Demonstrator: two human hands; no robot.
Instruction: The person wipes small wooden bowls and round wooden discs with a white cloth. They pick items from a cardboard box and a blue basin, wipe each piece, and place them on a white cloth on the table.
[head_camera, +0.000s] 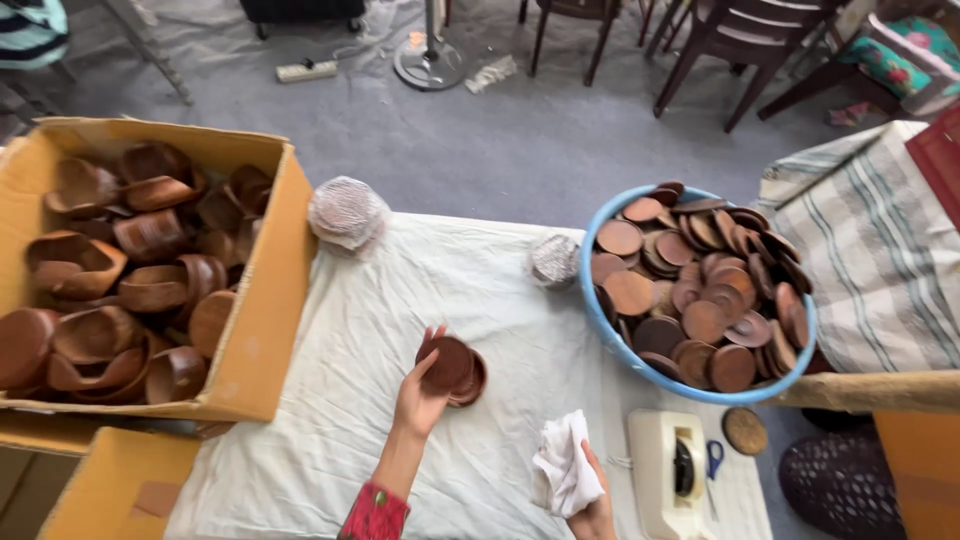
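wooden discs (452, 368) in left hand (418, 398); right hand (592, 512) grips white cloth (565, 465).

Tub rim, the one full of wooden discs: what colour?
Light blue tub, clearest in the head view.

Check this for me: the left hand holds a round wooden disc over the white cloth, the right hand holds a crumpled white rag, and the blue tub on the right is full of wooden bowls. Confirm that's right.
Not quite. The head view shows the blue tub full of flat round wooden discs, not bowls; the wooden bowls are in the cardboard box on the left. The rest stands: the left hand holds a round wooden disc over the white cloth, and the right hand holds a crumpled white rag.
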